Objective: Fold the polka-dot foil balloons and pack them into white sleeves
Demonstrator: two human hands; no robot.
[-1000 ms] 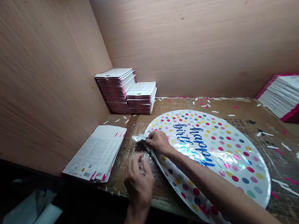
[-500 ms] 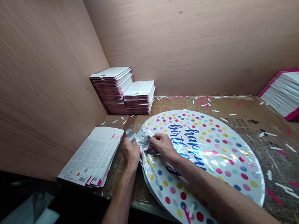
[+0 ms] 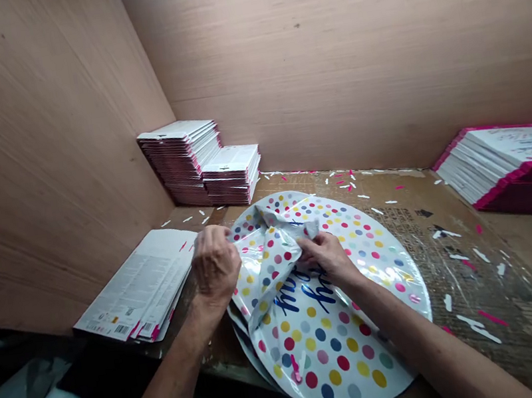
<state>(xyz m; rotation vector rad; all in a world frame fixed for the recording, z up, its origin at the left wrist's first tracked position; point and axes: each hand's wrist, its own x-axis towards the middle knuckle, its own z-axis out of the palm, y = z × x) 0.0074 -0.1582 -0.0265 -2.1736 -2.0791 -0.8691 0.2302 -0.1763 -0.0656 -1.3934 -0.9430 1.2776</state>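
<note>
A stack of flat, round foil balloons (image 3: 339,342) lies before me, white with coloured dots and dark blue "happy birthday" lettering. The left part of the top balloon is lifted and folded over towards the middle. My right hand (image 3: 328,256) pinches its silvery tail end above the lettering. At the balloon's left edge, my left hand (image 3: 216,261) is closed, knuckles up, on the foil; its fingertips are partly hidden. A pink strip and a pale strip (image 3: 295,368) lie on the near part of the balloon.
Printed white cards (image 3: 133,287) lie fanned at left. Two stacks of folded cards (image 3: 182,165) stand in the back corner. Pink-edged cards (image 3: 517,159) lie stacked at right. Paper scraps (image 3: 478,327) litter the cardboard surface (image 3: 519,266). Wooden panels (image 3: 326,68) rise behind and left.
My right hand has drawn the tail end rightwards over the balloon, folding its left part across. My left hand has turned knuckles up at the edge. The view has shifted slightly right.
</note>
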